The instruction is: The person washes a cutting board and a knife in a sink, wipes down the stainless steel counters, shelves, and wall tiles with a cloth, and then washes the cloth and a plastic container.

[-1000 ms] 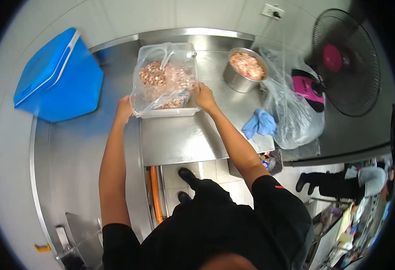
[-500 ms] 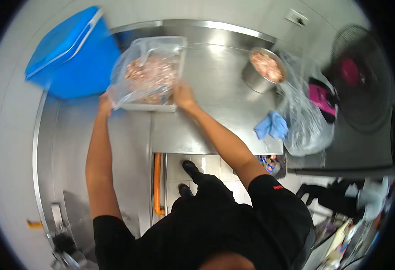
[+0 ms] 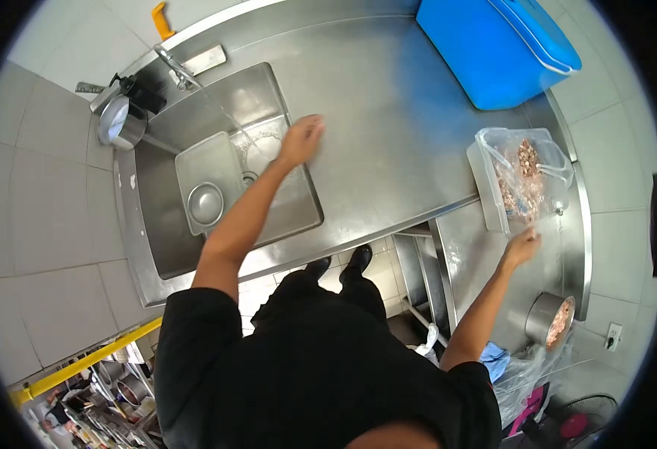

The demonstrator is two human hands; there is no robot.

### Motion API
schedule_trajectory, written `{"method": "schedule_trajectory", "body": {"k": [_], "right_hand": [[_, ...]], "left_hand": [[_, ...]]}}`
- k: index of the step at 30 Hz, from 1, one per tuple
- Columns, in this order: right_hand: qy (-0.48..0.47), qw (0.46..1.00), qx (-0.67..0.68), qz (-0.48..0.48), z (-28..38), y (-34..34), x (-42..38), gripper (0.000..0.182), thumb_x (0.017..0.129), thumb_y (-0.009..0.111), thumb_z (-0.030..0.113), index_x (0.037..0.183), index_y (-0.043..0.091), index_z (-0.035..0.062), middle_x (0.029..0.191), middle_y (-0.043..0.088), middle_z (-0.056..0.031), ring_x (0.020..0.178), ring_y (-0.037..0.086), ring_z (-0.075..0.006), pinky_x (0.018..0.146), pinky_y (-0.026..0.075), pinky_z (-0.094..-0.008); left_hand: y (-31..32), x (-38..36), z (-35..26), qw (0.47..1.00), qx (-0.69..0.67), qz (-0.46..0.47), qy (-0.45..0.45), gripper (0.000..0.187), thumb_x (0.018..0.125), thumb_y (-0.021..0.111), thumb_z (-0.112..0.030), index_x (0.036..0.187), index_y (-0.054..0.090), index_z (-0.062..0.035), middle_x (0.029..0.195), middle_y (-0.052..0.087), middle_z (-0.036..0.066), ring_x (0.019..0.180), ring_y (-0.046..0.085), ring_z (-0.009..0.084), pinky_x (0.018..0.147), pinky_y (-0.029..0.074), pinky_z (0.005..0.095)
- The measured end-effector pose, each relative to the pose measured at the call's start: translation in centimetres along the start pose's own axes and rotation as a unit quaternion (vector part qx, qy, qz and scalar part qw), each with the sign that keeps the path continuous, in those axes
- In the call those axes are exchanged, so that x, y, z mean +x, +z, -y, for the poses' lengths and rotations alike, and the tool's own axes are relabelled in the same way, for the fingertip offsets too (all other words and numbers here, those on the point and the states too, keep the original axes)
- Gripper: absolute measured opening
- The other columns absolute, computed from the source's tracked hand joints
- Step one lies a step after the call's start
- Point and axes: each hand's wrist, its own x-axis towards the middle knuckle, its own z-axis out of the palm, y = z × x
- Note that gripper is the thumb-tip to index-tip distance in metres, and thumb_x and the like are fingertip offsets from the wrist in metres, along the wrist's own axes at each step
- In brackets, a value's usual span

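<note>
My left hand [image 3: 302, 140] is raised over the right edge of the sink [image 3: 306, 196], fingers loosely bent and nothing in them. Water runs from the faucet [image 3: 179, 69] into the basin, where a clear tray [image 3: 205, 161] and a round metal bowl [image 3: 206, 203] lie. At the right, my right hand [image 3: 523, 245] is right at the near end of a clear plastic container [image 3: 495, 202]. Chopped pinkish meat [image 3: 521, 187] lies in it inside a clear plastic bag [image 3: 556, 172]. I cannot tell whether the right fingers grip the bag.
A blue cooler [image 3: 478, 56] stands on the steel counter [image 3: 373, 97] behind the container. A metal pot [image 3: 545, 318] of meat, a blue cloth [image 3: 495, 361] and plastic bags [image 3: 526, 389] are at the lower right. Another pot [image 3: 123, 127] stands at the sink's back left corner.
My view has turned left, bringing the sink into sight. My left hand has left the container and bag and moved over to the sink edge; my right hand stays close to the container.
</note>
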Motion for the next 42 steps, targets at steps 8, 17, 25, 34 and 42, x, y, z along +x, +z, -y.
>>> {"method": "schedule_trajectory", "body": {"k": [8,17,25,34,42], "right_hand": [[-0.442,0.831,-0.061,0.332,11.6,7.0,-16.4,0.04,0.082,0.061,0.013,0.118,0.05,-0.0019,0.12,0.049,-0.0236,0.114,0.045,-0.0382,0.097,0.035,-0.0427],[-0.448,0.771,-0.206,0.402,22.2,30.6,-22.5,0.073,0.088,0.04,0.051,0.139,0.024,0.0013,0.146,0.018,-0.0209,0.137,0.011,-0.0348,0.109,0.008,-0.0493],[-0.528,0.651,-0.138,0.528,33.2,38.7,-35.1,0.066,0.093,0.028,0.049,0.138,0.028,0.0013,0.144,0.023,-0.0225,0.137,0.012,-0.0344,0.108,0.012,-0.0501],[-0.217,0.903,0.151,0.339,19.5,14.7,-26.2,0.018,0.086,0.059,0.018,0.095,0.062,0.003,0.087,0.061,-0.0123,0.076,0.058,-0.0257,0.064,0.048,-0.0337],[-0.027,0.946,-0.311,-0.089,-4.7,-18.8,-14.1,0.024,0.077,0.055,0.006,0.101,0.058,0.0032,0.094,0.059,-0.0211,0.086,0.057,-0.0371,0.073,0.046,-0.0428]], "left_hand": [[-18.8,1.5,15.9,0.976,0.1,-0.145,-0.124,0.025,0.089,0.05,-0.019,0.103,0.059,-0.0002,0.075,0.064,0.012,0.069,0.063,0.0195,0.061,0.048,0.0298],[-29.5,8.9,13.7,0.965,0.22,-0.142,-0.026,0.043,0.08,0.053,-0.009,0.123,0.049,-0.0072,0.11,0.057,0.017,0.094,0.059,0.0298,0.082,0.046,0.0365],[-28.3,11.7,16.2,0.936,0.345,-0.063,0.036,0.045,0.082,0.056,-0.015,0.121,0.048,0.0037,0.117,0.051,0.026,0.112,0.048,0.0389,0.097,0.037,0.0403],[-27.2,10.8,16.5,0.845,0.527,0.094,0.018,0.065,0.078,0.063,-0.016,0.132,0.033,0.0019,0.136,0.038,0.02,0.125,0.037,0.0336,0.101,0.034,0.0387],[-21.5,10.1,14.8,0.836,0.434,0.289,-0.171,0.071,0.077,0.065,-0.03,0.131,0.035,0.0043,0.121,0.049,0.028,0.115,0.045,0.0407,0.1,0.035,0.0411]]}}
